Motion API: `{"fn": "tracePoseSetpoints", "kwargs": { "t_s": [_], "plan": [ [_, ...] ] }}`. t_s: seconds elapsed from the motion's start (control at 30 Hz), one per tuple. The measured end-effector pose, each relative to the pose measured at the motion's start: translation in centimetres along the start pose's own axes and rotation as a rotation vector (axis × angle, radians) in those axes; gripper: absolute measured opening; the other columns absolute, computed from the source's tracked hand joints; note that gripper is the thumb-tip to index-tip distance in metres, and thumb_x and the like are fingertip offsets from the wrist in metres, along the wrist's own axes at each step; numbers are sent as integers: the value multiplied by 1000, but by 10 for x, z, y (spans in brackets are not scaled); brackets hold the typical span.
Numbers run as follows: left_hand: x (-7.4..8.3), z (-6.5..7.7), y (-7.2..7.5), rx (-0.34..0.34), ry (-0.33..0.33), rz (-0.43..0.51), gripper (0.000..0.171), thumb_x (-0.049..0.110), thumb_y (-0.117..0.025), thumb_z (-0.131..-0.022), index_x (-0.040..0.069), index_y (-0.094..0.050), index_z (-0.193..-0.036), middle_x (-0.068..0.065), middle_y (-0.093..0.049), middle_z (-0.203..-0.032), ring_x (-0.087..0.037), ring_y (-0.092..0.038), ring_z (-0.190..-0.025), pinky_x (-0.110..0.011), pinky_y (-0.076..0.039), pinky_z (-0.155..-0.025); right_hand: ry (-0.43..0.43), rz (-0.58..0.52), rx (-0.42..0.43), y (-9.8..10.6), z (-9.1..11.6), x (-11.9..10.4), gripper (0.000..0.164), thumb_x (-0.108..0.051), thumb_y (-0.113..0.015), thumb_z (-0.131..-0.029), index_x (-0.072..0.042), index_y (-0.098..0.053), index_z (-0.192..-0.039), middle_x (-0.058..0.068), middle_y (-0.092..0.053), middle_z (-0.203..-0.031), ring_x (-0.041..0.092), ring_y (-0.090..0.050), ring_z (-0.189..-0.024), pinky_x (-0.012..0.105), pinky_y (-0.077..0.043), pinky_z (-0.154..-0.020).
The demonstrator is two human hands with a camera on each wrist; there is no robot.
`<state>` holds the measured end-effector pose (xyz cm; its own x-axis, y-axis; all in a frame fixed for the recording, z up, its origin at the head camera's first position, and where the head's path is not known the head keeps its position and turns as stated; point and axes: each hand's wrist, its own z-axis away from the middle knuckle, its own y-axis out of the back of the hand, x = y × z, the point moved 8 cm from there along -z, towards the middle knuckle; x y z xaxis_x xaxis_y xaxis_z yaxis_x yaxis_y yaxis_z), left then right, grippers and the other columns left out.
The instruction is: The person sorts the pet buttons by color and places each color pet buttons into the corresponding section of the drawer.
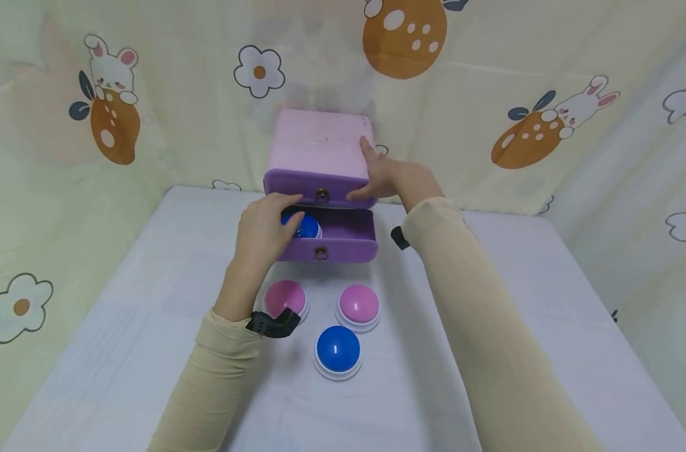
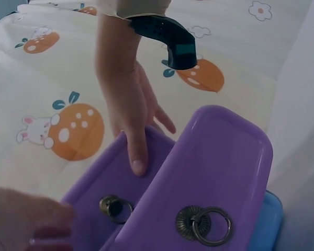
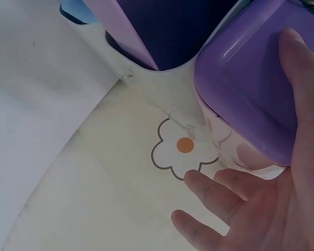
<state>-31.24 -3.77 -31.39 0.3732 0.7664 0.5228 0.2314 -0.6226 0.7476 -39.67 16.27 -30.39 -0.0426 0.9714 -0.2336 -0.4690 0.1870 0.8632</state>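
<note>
A small chest of drawers (image 1: 320,141) with a pink top stands at the back of the table. Its lower purple drawer (image 1: 343,251) is pulled out, and a blue dome button (image 1: 309,228) on a white base sits inside at the left. My left hand (image 1: 260,226) is over that drawer's left end, thumb and forefinger apart, the thumb overlapping the blue dome. At the chest's right side, my right hand (image 1: 385,176) rests with fingers spread and the thumb on the front of the closed upper drawer (image 1: 292,182). Each drawer front has a ring pull (image 2: 204,225).
In front of the chest are two pink dome buttons (image 1: 359,304) and another blue dome button (image 1: 338,348) on white bases. A blue drawer edge (image 2: 272,214) shows lower on the chest. Patterned cloth (image 1: 196,113) hangs behind the white table (image 1: 150,282).
</note>
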Motion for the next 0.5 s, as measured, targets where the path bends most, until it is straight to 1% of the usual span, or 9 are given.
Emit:
{"fn": "tracePoseSetpoints", "kwargs": {
  "t_s": [0.13, 0.2, 0.23, 0.27, 0.37, 0.4, 0.43, 0.47, 0.5],
  "plan": [
    [16, 5, 13, 142, -207, 178, 29, 19, -67, -88, 12, -69, -117, -6, -70, -109, -20, -66, -100, -35, -54, -86, 13, -19, 0, -2, 1, 0, 121, -56, -65, -81, -27, 35, -142, 17, 6, -160, 33, -4, -148, 56, -14, -117],
    [24, 8, 16, 160, -297, 337, 29, 15, -68, -87, 9, -69, -115, -7, -71, -106, -18, -66, -97, -31, -55, -82, 23, -21, 1, -2, 1, 0, 122, -55, -66, -81, -27, 35, -142, 18, 5, -160, 34, -4, -148, 55, -14, -117],
    [27, 9, 17, 144, -322, 430, 29, 14, -67, -87, 8, -68, -115, -7, -71, -106, -16, -66, -97, -29, -55, -82, 26, -19, 3, -2, 2, 1, 122, -55, -66, -81, -26, 35, -142, 18, 5, -160, 34, -5, -147, 55, -14, -117],
    [30, 10, 16, 116, -329, 538, 28, 13, -67, -88, 7, -68, -116, -7, -71, -105, -16, -66, -97, -28, -55, -81, 25, -15, 8, -2, 2, 2, 122, -55, -66, -81, -26, 35, -143, 18, 4, -160, 33, -6, -147, 54, -14, -117],
    [41, 16, 13, 15, -291, 900, 30, 15, -63, -90, 1, -64, -116, -7, -70, -106, -19, -65, -100, -27, -54, -85, 23, -7, 18, -1, 3, 3, 122, -55, -66, -81, -25, 35, -143, 18, 1, -160, 32, -8, -147, 53, -15, -118],
    [46, 20, 12, -13, -281, 992, 32, 18, -62, -90, -1, -63, -116, -7, -69, -107, -20, -64, -102, -28, -53, -87, 28, -1, 24, 0, 3, 3, 121, -55, -66, -81, -24, 34, -143, 18, 0, -160, 31, -9, -147, 52, -15, -118],
    [51, 25, 11, -39, -282, 1047, 34, 21, -62, -91, -2, -62, -116, -6, -69, -109, -20, -63, -104, -29, -52, -89, 36, 3, 28, 0, 3, 2, 121, -55, -66, -81, -24, 34, -143, 18, -1, -160, 31, -9, -147, 51, -15, -118],
    [58, 31, 9, -64, -301, 1086, 38, 25, -61, -91, -3, -61, -116, -7, -68, -110, -22, -62, -106, -30, -52, -90, 43, 3, 29, 0, 2, 1, 122, -55, -66, -81, -24, 33, -144, 18, -1, -160, 31, -9, -147, 51, -15, -118],
    [64, 39, 7, -90, -337, 1085, 41, 29, -60, -92, -4, -60, -116, -8, -66, -113, -22, -61, -108, -31, -52, -91, 54, 8, 32, 0, 2, -1, 121, -56, -66, -81, -24, 33, -144, 18, -1, -160, 31, -9, -147, 50, -15, -118]
  ]
}}
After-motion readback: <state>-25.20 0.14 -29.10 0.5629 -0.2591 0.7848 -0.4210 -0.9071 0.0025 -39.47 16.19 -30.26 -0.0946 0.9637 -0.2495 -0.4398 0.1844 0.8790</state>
